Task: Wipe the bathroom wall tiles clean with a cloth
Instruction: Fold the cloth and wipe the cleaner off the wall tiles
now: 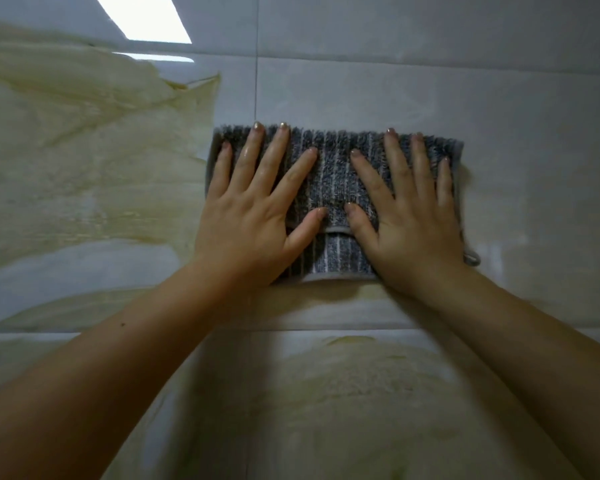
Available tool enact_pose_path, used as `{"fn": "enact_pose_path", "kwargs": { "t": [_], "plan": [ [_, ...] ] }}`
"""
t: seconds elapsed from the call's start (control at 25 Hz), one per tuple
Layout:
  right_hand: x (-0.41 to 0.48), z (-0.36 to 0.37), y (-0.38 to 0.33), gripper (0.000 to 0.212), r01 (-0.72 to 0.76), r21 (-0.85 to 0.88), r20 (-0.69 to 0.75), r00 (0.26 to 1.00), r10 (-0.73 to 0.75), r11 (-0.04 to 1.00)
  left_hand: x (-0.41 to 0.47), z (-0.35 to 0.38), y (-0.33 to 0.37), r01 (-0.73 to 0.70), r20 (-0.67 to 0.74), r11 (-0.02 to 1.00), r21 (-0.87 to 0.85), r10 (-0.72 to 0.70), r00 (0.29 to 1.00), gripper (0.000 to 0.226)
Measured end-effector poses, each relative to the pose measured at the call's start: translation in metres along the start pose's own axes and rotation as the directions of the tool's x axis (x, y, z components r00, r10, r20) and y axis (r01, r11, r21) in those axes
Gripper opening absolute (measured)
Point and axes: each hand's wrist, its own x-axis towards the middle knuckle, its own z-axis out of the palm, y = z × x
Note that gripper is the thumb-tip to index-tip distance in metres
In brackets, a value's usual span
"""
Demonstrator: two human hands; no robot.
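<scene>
Forearms (118,375) lead to left hand (253,216) and right hand (409,220), fingers spread flat, pressing rather than clutching the folded grey striped cloth (333,174) on the wall tiles (430,91) at centre; unpinched, it could slip or unfold, or smear yellowish residue (66,150), left and below, across cleaner tile.

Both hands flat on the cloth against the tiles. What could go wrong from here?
1. The left hand and right hand only press the folded cloth flat and nothing grips it. On the glossy wall it may slip or unfold.
2. A yellowish film lies left of and below the cloth. A pass could smear it onto the cleaner tile above.
</scene>
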Motion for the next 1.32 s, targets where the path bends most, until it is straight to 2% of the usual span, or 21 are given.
{"fn": "enact_pose_path", "kwargs": {
  "t": [0.2,0.4,0.56,1.04,1.32],
  "plan": [
    [-0.034,0.004,-0.031,0.061,0.065,-0.007,0.021,0.998,-0.065,0.998,-0.039,-0.001,-0.009,0.018,0.016,1.000,0.013,-0.018,1.000,0.069],
    [-0.063,0.007,-0.020,0.060,0.169,0.014,0.016,0.985,-0.169,0.985,-0.070,0.001,0.009,0.045,0.003,0.999,0.016,-0.045,0.999,0.069],
    [-0.073,0.004,0.014,0.061,0.191,0.011,0.006,0.982,-0.191,0.981,-0.067,0.005,0.042,0.042,-0.014,0.999,0.004,-0.042,0.999,0.069],
    [-0.101,-0.010,0.165,0.062,0.137,-0.001,-0.005,0.991,-0.137,0.991,-0.014,0.024,0.181,-0.007,0.008,0.999,-0.033,0.008,1.000,0.072],
    [-0.119,-0.017,0.252,0.061,0.043,-0.009,-0.013,0.999,-0.043,0.999,0.027,0.038,0.263,-0.080,0.020,0.994,-0.079,0.082,0.996,0.073]
  ]
}}
